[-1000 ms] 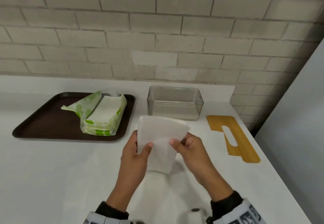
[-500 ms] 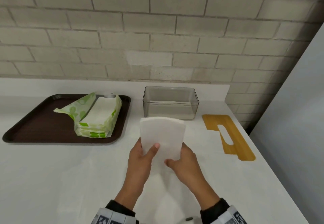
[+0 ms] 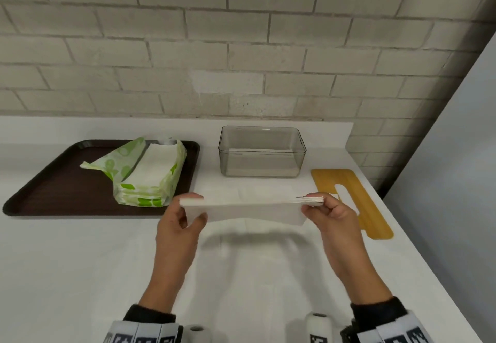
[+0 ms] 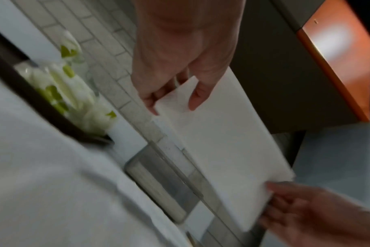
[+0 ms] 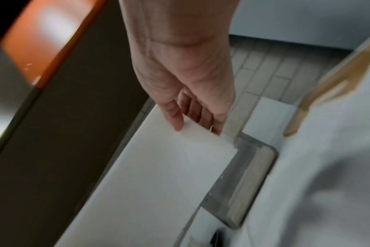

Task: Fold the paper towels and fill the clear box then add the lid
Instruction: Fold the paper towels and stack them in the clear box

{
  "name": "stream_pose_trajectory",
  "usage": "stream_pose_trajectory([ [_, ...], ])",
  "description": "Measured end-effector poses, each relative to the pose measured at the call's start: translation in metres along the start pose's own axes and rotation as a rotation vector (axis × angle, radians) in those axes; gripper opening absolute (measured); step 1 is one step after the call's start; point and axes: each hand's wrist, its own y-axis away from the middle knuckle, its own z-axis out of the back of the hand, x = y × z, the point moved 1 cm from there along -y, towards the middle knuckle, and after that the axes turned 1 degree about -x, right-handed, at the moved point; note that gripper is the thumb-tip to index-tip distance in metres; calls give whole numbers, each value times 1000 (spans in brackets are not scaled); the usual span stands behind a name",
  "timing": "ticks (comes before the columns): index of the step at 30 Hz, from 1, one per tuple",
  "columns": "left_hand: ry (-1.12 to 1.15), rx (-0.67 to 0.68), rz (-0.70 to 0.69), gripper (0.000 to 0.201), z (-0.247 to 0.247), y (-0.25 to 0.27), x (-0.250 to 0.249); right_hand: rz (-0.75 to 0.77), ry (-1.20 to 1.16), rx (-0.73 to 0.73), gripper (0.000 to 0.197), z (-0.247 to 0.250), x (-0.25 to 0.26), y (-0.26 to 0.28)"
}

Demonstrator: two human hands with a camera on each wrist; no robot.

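A folded stack of white paper towels (image 3: 249, 208) hangs level above the counter, just in front of the clear box (image 3: 261, 152). My left hand (image 3: 188, 208) pinches its left end and my right hand (image 3: 319, 204) pinches its right end, where the layered edges show. The left wrist view shows the paper towels (image 4: 222, 142) between thumb and fingers of my left hand (image 4: 171, 102). In the right wrist view my right hand (image 5: 196, 127) grips the paper towels (image 5: 158, 175) above the clear box (image 5: 249, 167). Some white towels lie on the box floor. The yellow-brown lid (image 3: 351, 200) lies flat to the right of the box.
A dark brown tray (image 3: 53, 181) at the left holds an opened green-and-white pack of paper towels (image 3: 145, 173). A brick wall runs behind the white counter (image 3: 80, 262). The counter ends close to the lid on the right.
The towel stack has turned from upright to lying level and lengthwise. My hands have moved apart to its two ends and forward toward the clear box.
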Motion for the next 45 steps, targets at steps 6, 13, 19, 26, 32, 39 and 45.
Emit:
stream_pose_trajectory([
  [6,-35,-58,309,26,-18,6,45,-234,125,-75,28,-15,-48,-6],
  [13,-11,-110,330,25,-23,7,39,-219,66,-121,22,-18,-53,-7],
  [19,-24,-114,370,24,-20,9,41,-328,213,17,35,-16,-59,-6],
  [26,-125,115,336,30,5,6,28,-118,273,77,25,-10,-12,-11],
  [32,-392,658,144,37,-7,17,-10,126,51,249,40,-29,50,-9],
  [39,-45,161,34,22,-42,25,-12,62,71,130,37,-62,14,10],
  [45,-58,108,-58,42,-49,30,-22,147,254,32,35,-72,-5,24],
])
